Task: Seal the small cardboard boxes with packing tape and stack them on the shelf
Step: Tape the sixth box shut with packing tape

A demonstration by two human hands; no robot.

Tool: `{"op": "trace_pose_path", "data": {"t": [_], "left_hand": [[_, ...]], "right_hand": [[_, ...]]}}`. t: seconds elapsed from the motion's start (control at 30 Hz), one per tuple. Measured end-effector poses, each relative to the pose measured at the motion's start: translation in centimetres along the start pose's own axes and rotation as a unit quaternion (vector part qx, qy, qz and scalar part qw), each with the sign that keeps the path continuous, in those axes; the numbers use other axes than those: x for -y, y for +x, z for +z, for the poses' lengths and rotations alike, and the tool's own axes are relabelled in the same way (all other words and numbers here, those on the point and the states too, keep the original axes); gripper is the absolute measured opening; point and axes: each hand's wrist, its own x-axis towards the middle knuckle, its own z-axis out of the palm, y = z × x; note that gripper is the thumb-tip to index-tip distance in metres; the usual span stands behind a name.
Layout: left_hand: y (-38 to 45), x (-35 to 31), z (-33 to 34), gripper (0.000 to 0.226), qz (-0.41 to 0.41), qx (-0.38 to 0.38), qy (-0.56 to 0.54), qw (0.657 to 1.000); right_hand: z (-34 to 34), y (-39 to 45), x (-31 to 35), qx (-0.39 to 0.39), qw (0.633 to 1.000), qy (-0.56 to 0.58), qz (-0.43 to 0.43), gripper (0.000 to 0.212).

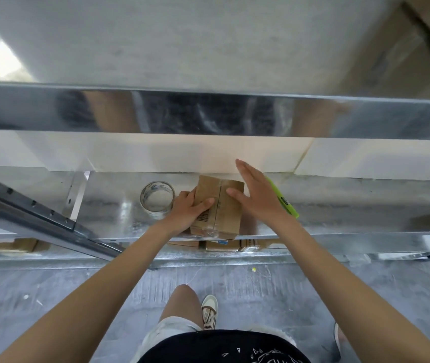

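At the far left a slanted metal brace crosses in front of the metal shelf. Further along, a roll of clear packing tape lies flat on the shelf, about midway between its back and front edges, its hollow core facing up with nothing visible inside it.

Just right of the roll sits the small cardboard box, closed, with a strip of clear tape running over its top seam and down the front face; its near end reaches the shelf's front edge. A barcode is printed on its left flap. What it contains cannot be seen.

The left hand rests on the box's left side, fingers curled down along the left wall beside the tape roll and the thumb laid across the top flap, so the box is lightly gripped. The right hand is spread wide and flat over the box's right edge, its thumb near the top; whether the palm touches the cardboard I cannot tell, and it grasps nothing.

Beyond that hand a green highlighter lies on the shelf, toward the back edge.

Below the front edge, more cardboard boxes show on a lower level.
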Motion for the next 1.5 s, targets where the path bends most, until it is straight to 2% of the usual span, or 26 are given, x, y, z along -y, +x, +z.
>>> {"op": "trace_pose_path", "data": {"t": [0.07, 0.13, 0.2, 0.33, 0.5, 0.57, 0.67, 0.7, 0.77, 0.83, 0.9, 1.0, 1.07, 1.17, 1.27, 1.33, 1.43, 1.5], "left_hand": [[-0.4, -0.4, 0.1, 0.066, 0.004, 0.002, -0.009, 1.0], [-0.8, -1.1, 0.1, 0.076, 0.009, -0.002, -0.005, 1.0], [-1.0, -1.7, 0.2, 0.085, 0.003, -0.008, 0.017, 1.0], [-1.0, -1.6, 0.6, 0.072, 0.0, -0.026, 0.028, 0.999], [-1.0, -1.4, 0.6, 0.086, 0.0, -0.034, 0.027, 0.999], [-1.1, -1.4, 0.5, 0.079, -0.004, -0.032, 0.026, 0.999], [-1.6, -1.8, 0.7, 0.053, 0.003, -0.04, 0.029, 0.999], [-2.1, -2.3, 0.7, 0.049, 0.008, -0.04, 0.012, 0.999], [-2.7, -2.6, 0.6, 0.053, -0.011, -0.031, -0.097, 0.995], [-3.4, -2.7, 0.3, 0.057, -0.071, -0.017, -0.251, 0.965], [-3.6, -2.2, 0.1, 0.056, -0.115, -0.027, -0.35, 0.929], [-4.8, -1.3, -0.7, 0.055, -0.124, -0.024, -0.394, 0.91], [-5.6, -0.3, -1.2, 0.059, -0.114, 0.013, -0.399, 0.91], [-7.0, 0.1, -1.8, 0.063, -0.092, 0.065, -0.422, 0.9], [-8.0, -0.2, -2.1, 0.069, -0.073, 0.057, -0.475, 0.875], [-9.0, -0.8, -2.5, 0.076, -0.068, 0.057, -0.479, 0.873], [-10.2, -0.6, -2.1, 0.07, -0.087, 0.025, -0.441, 0.893], [-11.2, -0.5, -1.2, 0.055, -0.074, 0.033, -0.418, 0.905]], "right_hand": [[0.6, 0.6, 0.7, 0.054, 0.992, -0.097, -0.054, 0.064], [1.9, 0.4, 1.5, 0.081, 0.986, -0.138, -0.053, 0.062], [2.9, -0.4, 1.8, 0.07, 0.985, -0.15, -0.045, 0.065], [4.5, -3.6, 2.5, 0.052, 0.985, -0.149, -0.067, 0.086], [5.2, -5.1, 3.0, 0.064, 0.988, -0.121, -0.067, 0.099], [5.4, -5.0, 2.7, 0.052, 0.99, -0.105, -0.073, 0.095], [5.7, -5.0, 2.5, 0.041, 0.993, -0.078, -0.076, 0.092], [5.7, -5.1, 2.5, 0.034, 0.994, -0.064, -0.076, 0.093], [5.7, -5.2, 2.5, 0.024, 0.996, -0.039, -0.075, 0.093], [5.6, -5.6, 2.8, 0.02, 0.997, -0.024, -0.07, 0.092], [5.8, -6.5, 3.4, 0.006, 0.997, -0.004, -0.072, 0.089], [5.7, -8.2, 4.8, 0.001, 0.995, 0.075, -0.058, 0.087], [5.7, -9.3, 6.1, -0.002, 0.989, 0.149, -0.026, 0.085], [5.4, -10.6, 8.0, -0.01, 0.956, 0.291, 0.038, 0.07], [5.2, -11.3, 9.1, -0.022, 0.902, 0.419, 0.104, 0.049], [5.2, -11.5, 9.4, -0.029, 0.864, 0.479, 0.153, 0.036], [5.7, -11.8, 9.0, -0.054, 0.773, 0.59, 0.229, 0.039], [6.5, -12.2, 8.3, -0.072, 0.748, 0.608, 0.255, 0.05]]}}
